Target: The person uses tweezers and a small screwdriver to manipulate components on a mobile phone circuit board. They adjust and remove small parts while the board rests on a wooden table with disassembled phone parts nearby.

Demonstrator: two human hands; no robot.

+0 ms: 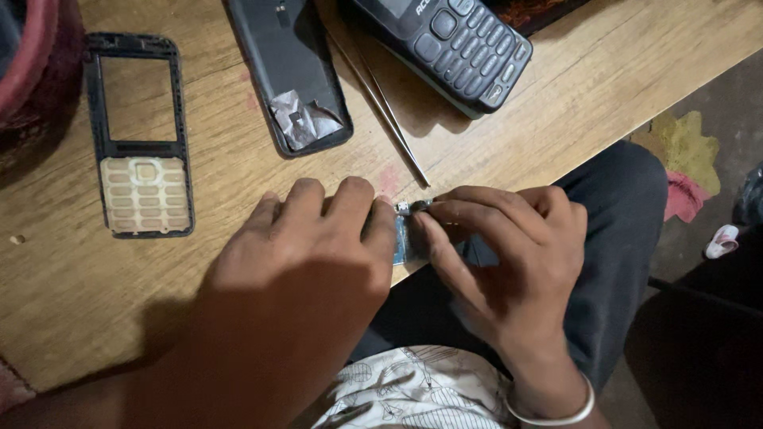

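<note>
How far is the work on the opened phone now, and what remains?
Done: the front frame with keypad and the back cover lie separate on the wooden table. In hand: the left hand and right hand both grip a small blue circuit board at the table edge. Left: those parts are still apart, the tweezers lie unused, and a second, whole phone lies nearby.

small blue circuit board (405,242) lies flat at the table edge, mostly covered.
</note>
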